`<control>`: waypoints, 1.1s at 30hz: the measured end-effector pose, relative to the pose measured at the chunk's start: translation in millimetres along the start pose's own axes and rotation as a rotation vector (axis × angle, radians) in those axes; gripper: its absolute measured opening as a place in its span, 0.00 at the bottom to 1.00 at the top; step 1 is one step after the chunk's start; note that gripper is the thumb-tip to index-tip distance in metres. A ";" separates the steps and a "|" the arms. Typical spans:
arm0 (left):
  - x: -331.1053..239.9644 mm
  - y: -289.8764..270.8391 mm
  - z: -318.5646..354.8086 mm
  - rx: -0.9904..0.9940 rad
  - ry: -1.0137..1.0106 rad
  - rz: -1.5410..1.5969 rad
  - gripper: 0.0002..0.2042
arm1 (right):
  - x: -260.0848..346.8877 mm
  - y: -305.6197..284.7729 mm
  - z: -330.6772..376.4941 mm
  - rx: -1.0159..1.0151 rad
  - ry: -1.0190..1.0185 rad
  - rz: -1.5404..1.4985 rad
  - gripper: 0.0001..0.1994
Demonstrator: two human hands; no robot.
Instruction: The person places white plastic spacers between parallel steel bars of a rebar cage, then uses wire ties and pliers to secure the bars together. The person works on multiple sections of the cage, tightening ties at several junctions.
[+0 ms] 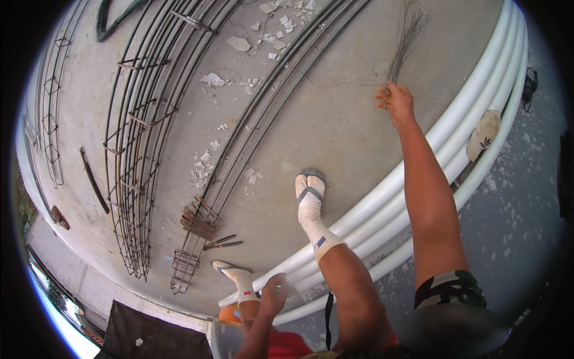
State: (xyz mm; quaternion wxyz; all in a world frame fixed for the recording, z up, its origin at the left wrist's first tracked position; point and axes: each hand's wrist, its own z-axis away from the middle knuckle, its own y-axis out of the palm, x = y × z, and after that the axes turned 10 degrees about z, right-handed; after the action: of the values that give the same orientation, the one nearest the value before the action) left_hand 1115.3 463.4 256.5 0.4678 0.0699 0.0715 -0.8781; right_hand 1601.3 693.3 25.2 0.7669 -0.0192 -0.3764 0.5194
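My right hand (395,105), reaching far out over the concrete floor, is closed on the lower end of a bundle of thin tie wire (408,42). The loose strands fan out away from me, and one fine strand trails off to the left along the floor. My left hand (274,294) is low in front, near my left shin and the white pipes. It is blurred, and its fingers are mostly turned away, so I cannot tell whether anything is in it.
Long white pipes (382,206) curve past my feet, with a beige cap (483,135) on them. Left lie a rebar cage (140,119), long steel bars (263,113), stacked stirrups (200,220), pliers-like tools (223,242) and plaster rubble (239,43). An orange bucket (229,314) stands below.
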 end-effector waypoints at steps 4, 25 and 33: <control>-57.2 -3.5 -54.5 0.015 0.249 -0.074 0.18 | -27.2 -0.5 89.6 0.185 0.131 -0.227 0.10; -111.4 19.6 -98.3 0.485 0.455 -0.729 0.16 | -54.7 1.0 316.5 0.423 0.325 -0.476 0.04; 43.8 -43.4 40.6 0.470 0.308 -0.531 0.11 | -75.0 -3.6 333.0 0.311 0.326 -0.378 0.03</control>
State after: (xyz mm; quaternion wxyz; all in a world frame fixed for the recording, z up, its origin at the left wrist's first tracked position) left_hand 1052.7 444.1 290.6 0.1794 0.2853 -0.0466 -0.9404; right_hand 1391.9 510.4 223.3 0.8941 0.0860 -0.1610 0.4089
